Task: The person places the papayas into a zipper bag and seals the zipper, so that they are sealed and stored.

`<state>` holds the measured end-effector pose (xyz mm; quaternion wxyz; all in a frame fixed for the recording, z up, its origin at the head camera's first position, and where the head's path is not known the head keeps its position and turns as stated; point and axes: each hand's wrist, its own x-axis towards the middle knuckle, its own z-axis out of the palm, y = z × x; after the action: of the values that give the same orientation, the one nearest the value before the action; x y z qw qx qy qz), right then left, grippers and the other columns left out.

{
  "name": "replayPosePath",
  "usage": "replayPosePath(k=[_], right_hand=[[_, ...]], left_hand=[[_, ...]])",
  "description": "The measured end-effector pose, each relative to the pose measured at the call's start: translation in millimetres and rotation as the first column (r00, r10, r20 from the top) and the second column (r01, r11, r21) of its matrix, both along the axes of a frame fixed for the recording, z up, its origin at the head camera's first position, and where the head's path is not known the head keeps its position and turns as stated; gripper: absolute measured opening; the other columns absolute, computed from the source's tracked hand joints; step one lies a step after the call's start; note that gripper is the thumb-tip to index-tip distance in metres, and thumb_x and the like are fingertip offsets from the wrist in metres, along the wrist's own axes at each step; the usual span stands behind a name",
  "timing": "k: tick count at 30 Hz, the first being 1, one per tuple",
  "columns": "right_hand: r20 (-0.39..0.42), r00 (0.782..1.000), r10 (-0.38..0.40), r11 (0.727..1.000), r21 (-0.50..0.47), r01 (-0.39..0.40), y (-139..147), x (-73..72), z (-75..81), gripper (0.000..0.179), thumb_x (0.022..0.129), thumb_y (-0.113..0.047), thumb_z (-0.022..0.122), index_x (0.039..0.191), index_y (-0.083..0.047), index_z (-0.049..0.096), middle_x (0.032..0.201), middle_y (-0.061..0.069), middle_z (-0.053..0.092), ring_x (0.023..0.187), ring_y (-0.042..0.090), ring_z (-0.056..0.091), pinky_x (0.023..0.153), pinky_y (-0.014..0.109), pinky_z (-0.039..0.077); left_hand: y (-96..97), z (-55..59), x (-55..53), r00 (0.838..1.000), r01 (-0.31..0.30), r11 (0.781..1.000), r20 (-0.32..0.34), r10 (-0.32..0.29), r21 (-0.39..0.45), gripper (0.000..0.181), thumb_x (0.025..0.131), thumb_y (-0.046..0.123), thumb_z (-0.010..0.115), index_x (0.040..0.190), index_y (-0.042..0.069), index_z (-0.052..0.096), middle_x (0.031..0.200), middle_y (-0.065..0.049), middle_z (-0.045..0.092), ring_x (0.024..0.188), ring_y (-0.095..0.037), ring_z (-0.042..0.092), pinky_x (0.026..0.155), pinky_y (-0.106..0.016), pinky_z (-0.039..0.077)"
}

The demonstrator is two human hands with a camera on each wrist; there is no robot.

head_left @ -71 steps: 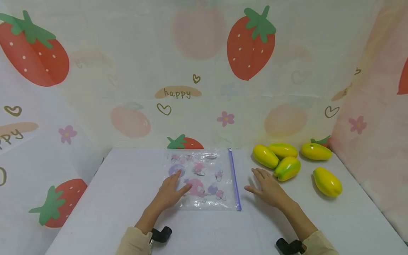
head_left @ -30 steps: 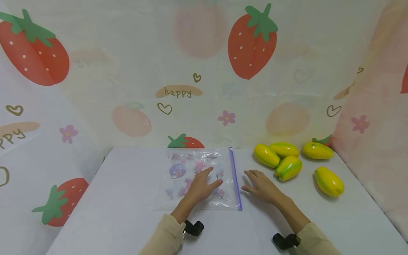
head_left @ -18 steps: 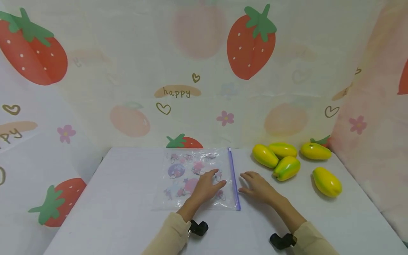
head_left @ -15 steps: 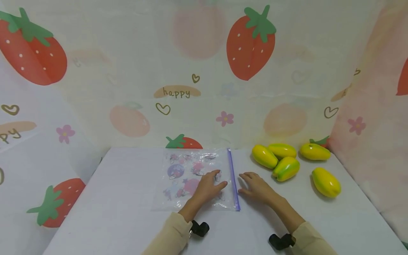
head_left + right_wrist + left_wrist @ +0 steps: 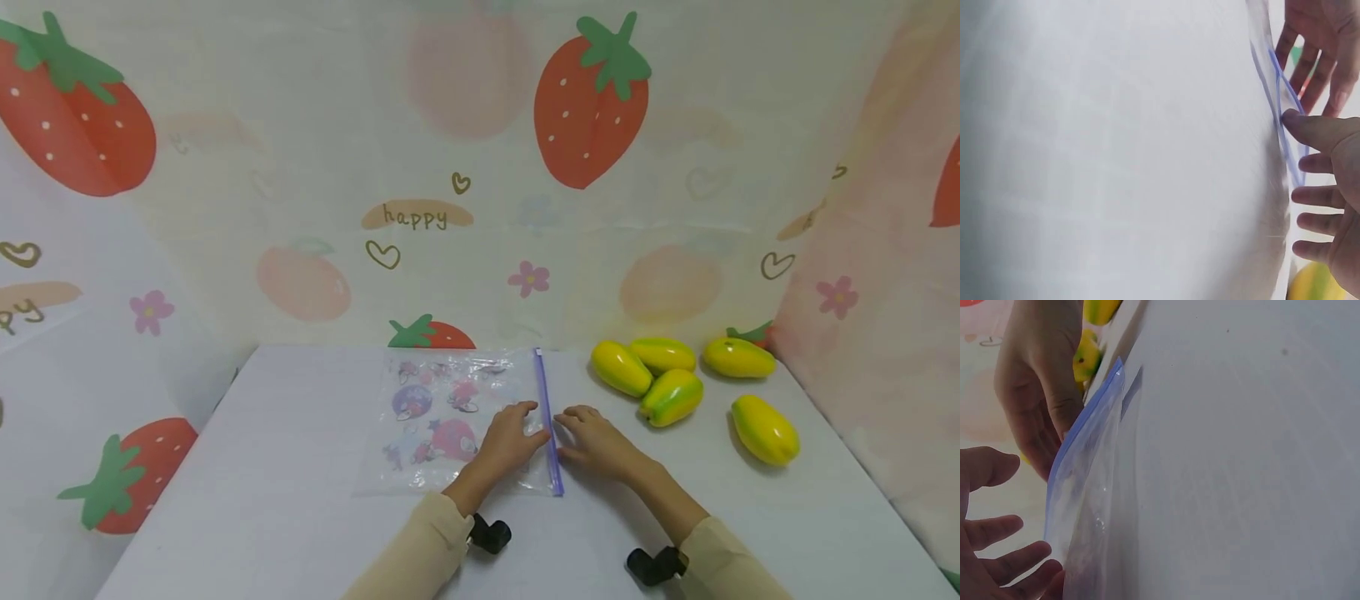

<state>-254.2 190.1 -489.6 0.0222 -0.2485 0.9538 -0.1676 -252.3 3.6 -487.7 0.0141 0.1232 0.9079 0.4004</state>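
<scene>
A clear zip bag [image 5: 420, 437] with pink and lilac cartoon prints lies flat on the white table, its purple zip edge [image 5: 547, 417] on the right. Over the bag, my left hand [image 5: 513, 437] has its fingers apart, fingertips close to the zip edge; the left wrist view shows this hand [image 5: 991, 550] with loose fingers beside the bag. My right hand [image 5: 600, 446] is just right of that edge. In the right wrist view its thumb [image 5: 1310, 128] overlaps the purple strip while the other fingers extend loosely.
Several yellow-green, papaya-shaped fruits lie at the back right: a cluster including one fruit [image 5: 672, 398], another by the corner [image 5: 738, 357], and a nearer one [image 5: 766, 430]. A strawberry-printed cloth [image 5: 420, 117] hangs behind the table [image 5: 285, 467]. Black wrist cameras sit below both hands.
My left hand has moved right across the bag to its zip edge. My right hand has shifted left toward the same edge. Bag and fruits stay in place.
</scene>
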Motion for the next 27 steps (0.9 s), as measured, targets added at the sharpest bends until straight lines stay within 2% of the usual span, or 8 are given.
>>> replayPosePath(k=[8,11,12,15,18,19,27], right_hand=[[0.001,1.000,-0.004,1.000,0.027,0.004,-5.8,1.0,0.0,0.045,0.089,-0.022,0.069,0.128,-0.003,0.060,0.133,0.021,0.055,0.129,0.039,0.048,0.106,0.054,0.041],[-0.014,1.000,0.008,0.999,0.034,-0.008,-6.2,1.6,0.0,0.043,0.088,-0.022,0.069,0.126,-0.003,0.062,0.133,0.020,0.056,0.129,0.039,0.047,0.106,0.055,0.040],[-0.018,1.000,0.010,0.999,0.034,-0.009,-6.2,1.7,0.0,0.043,0.088,-0.022,0.070,0.126,-0.003,0.062,0.133,0.020,0.056,0.129,0.040,0.047,0.106,0.055,0.040],[-0.032,0.999,0.021,0.999,0.039,-0.020,-5.8,1.8,-0.7,0.043,0.088,-0.021,0.070,0.126,-0.003,0.062,0.132,0.020,0.056,0.128,0.040,0.047,0.105,0.056,0.041],[-0.037,0.999,0.026,0.999,0.045,-0.025,-5.2,1.4,-1.6,0.043,0.089,-0.022,0.069,0.127,-0.004,0.062,0.133,0.020,0.055,0.129,0.039,0.046,0.106,0.055,0.041],[-0.046,0.998,0.034,0.998,0.049,-0.032,-5.1,1.3,-2.0,0.043,0.089,-0.021,0.069,0.127,-0.004,0.062,0.133,0.020,0.056,0.128,0.039,0.047,0.105,0.055,0.041],[-0.079,0.996,0.052,0.997,0.053,-0.048,-5.0,1.9,-1.3,0.039,0.090,-0.020,0.067,0.125,-0.002,0.062,0.130,0.021,0.057,0.125,0.041,0.048,0.101,0.058,0.043]], left_hand=[[7.8,-4.7,-5.5,0.998,-0.062,0.994,-0.033,0.060,-0.090,0.049,0.083,0.027,0.073,0.123,0.002,0.061,0.117,-0.017,0.066,0.110,-0.035,0.059,0.094,-0.043,0.048],[9.1,-6.3,-5.6,0.994,-0.086,0.989,-0.071,0.078,-0.117,0.047,0.081,0.029,0.074,0.119,0.002,0.063,0.112,-0.016,0.066,0.104,-0.033,0.059,0.089,-0.039,0.049],[9.5,-13.5,-8.5,0.990,-0.096,0.986,-0.114,0.081,-0.135,0.047,0.082,0.033,0.074,0.117,0.004,0.064,0.109,-0.015,0.066,0.100,-0.031,0.059,0.085,-0.037,0.049],[10.9,-15.6,-8.7,0.986,-0.113,0.981,-0.140,0.090,-0.160,0.050,0.080,0.036,0.075,0.115,0.004,0.064,0.106,-0.016,0.064,0.099,-0.030,0.057,0.083,-0.036,0.049],[13.2,-16.2,-9.0,0.986,-0.129,0.975,-0.131,0.107,-0.180,0.054,0.077,0.038,0.076,0.117,0.004,0.064,0.108,-0.017,0.063,0.101,-0.030,0.056,0.085,-0.038,0.049],[14.1,-9.5,-6.1,0.989,-0.131,0.975,-0.099,0.114,-0.182,0.055,0.075,0.036,0.078,0.117,0.003,0.064,0.111,-0.018,0.063,0.104,-0.031,0.056,0.087,-0.040,0.049],[22.9,-7.5,-6.6,0.989,-0.149,0.950,-0.060,0.138,-0.275,0.064,0.074,0.043,0.077,0.125,0.008,0.061,0.116,-0.015,0.061,0.109,-0.031,0.054,0.088,-0.043,0.049]])
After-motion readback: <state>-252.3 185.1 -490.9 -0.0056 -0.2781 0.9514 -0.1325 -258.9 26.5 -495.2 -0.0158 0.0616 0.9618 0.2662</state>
